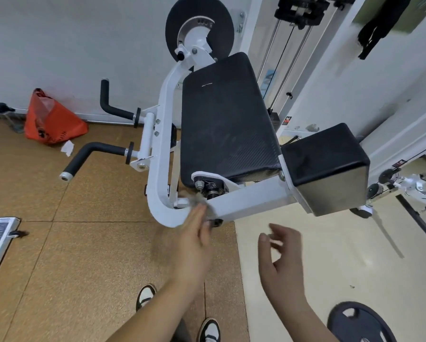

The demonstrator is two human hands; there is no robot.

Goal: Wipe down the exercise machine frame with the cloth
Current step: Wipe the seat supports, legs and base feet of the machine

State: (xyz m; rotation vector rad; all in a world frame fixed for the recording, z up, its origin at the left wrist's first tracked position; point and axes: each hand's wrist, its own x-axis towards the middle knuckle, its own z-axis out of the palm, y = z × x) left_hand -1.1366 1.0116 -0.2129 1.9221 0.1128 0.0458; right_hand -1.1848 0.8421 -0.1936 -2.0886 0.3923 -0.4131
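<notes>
- Head view: the wipe is under way. The left hand (194,233) reaches out to the near corner of the frame (251,196), right where the curved white tube bends into the square beam.
- The cloth (194,199) is a small greyish wad at that corner, just below the bolt and nut under the big black pad (226,119). It sits under the left fingertips.
- That hand is motion-blurred, but the fingers look stretched fairly flat, pushing the cloth onto the metal rather than balled round it.
- The right hand (281,253) hovers near the beam without touching it, fingers loosely curled, holding nothing.
- My guess at the next move: drag the cloth along the square beam toward the smaller pad (325,154), or up the curved tube. The bolt area is fiddly, so it needs fingertip pressure into the nooks.
- Surface: glossy white painted steel, should wipe easily. The beam's flat sides suit long strokes.
- Room: cork-look floor tiles (83,243) on the left and pale flooring on the right, with a white wall behind.
- An orange bag (51,122) slumps at the wall's foot, beyond the black foam handles (91,154). A weight plate (360,324) lies on the floor by the right arm.
</notes>
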